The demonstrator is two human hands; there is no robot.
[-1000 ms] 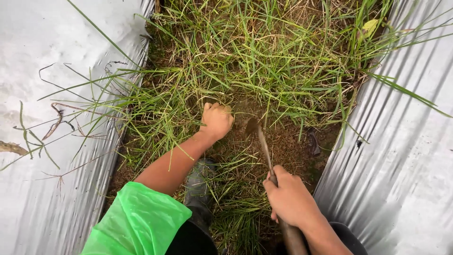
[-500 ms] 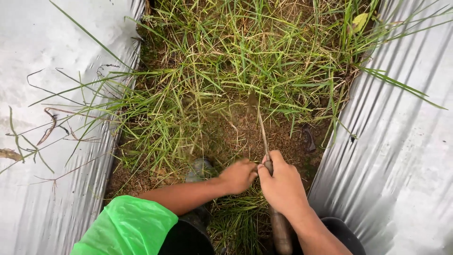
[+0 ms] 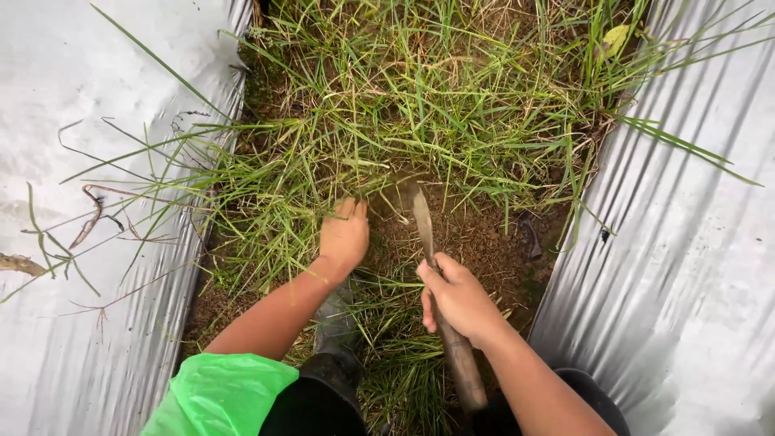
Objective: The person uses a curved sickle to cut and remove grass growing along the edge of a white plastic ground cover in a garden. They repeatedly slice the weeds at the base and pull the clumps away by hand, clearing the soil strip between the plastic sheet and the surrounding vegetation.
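My left hand [image 3: 344, 236] rests palm down on the grass [image 3: 420, 105] at the edge of a bare soil patch [image 3: 476, 238], fingers together, holding nothing I can see. My right hand [image 3: 457, 297] is closed around the wooden handle of a narrow-bladed hand tool [image 3: 425, 222]. The blade points away from me, and its tip sits on the soil at the foot of the grass clump. The handle's lower end [image 3: 467, 373] runs back toward my body.
Silver plastic mulch sheets cover raised beds on the left [image 3: 89, 242] and right [image 3: 686, 242], walling in the narrow grassy furrow. Cut grass lies near my boot [image 3: 335, 323]. A green sleeve [image 3: 218, 396] shows at the bottom left.
My left hand went from beside the right hand forward and left onto the grass. The tool blade now lies further forward on the soil.
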